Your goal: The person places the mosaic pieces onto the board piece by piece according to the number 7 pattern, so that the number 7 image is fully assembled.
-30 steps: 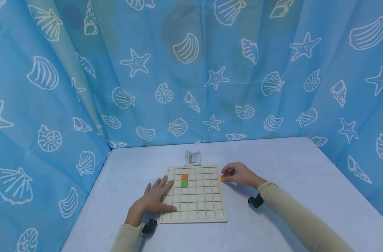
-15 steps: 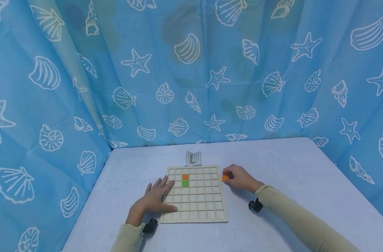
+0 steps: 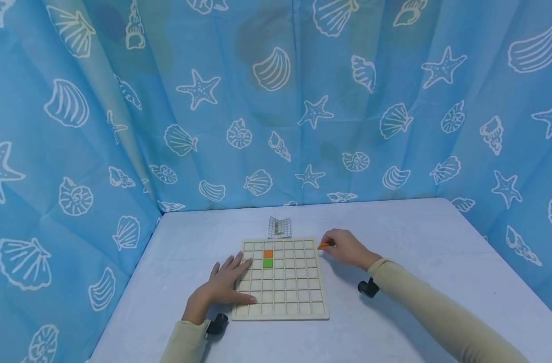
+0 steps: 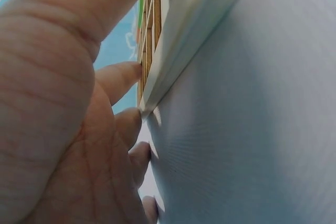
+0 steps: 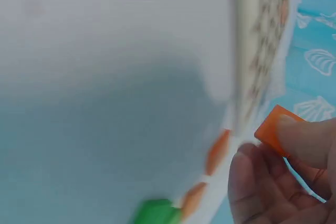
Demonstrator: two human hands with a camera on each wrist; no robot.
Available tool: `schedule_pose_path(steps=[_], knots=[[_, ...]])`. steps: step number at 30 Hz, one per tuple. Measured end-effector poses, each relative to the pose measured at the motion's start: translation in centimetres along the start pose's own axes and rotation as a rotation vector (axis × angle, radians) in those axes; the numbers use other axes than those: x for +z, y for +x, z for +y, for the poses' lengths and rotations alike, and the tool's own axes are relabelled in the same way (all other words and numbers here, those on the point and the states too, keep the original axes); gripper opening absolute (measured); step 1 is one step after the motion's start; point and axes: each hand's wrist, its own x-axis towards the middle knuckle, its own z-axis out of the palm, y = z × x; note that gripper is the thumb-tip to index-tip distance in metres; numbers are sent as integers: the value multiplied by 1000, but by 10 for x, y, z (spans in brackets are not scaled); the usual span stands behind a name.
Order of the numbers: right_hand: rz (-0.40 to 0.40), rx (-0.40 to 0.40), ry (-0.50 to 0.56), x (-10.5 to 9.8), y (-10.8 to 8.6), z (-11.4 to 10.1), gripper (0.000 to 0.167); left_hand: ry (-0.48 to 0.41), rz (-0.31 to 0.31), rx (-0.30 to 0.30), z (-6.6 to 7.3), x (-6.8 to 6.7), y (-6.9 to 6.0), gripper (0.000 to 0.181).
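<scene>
A pale wooden grid board (image 3: 279, 318) lies on the table. In it sit an orange square tile (image 3: 268, 253) and, directly below that, a green square tile (image 3: 268, 263). My left hand (image 3: 226, 284) rests with spread fingers on the board's left side; the left wrist view shows its thumb over the rim and fingertips along the edge. Just off the board's upper right corner, my right hand (image 3: 346, 248) pinches another orange square tile (image 5: 269, 129), held tilted. Beneath that hand, the right wrist view shows loose orange tiles (image 5: 217, 152) and a green piece (image 5: 154, 212) on the table, blurred.
Behind the board stands a small folded card (image 3: 280, 228) printed with a grid. White cloth covers the table (image 3: 393, 222). A blue curtain (image 3: 239, 166) with shells and starfish hangs at the back and both sides.
My right hand has risen slightly and moved a little away from me, taking the pinched orange tile with it, now turned nearly edge-on. The left hand and the board tiles stay put.
</scene>
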Motion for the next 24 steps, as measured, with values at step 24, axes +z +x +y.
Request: schedule_pose_path(steps=[24], knots=[[-124,-250,166,56,20,-80,7,9,-7,-19,-1,2,3,108]])
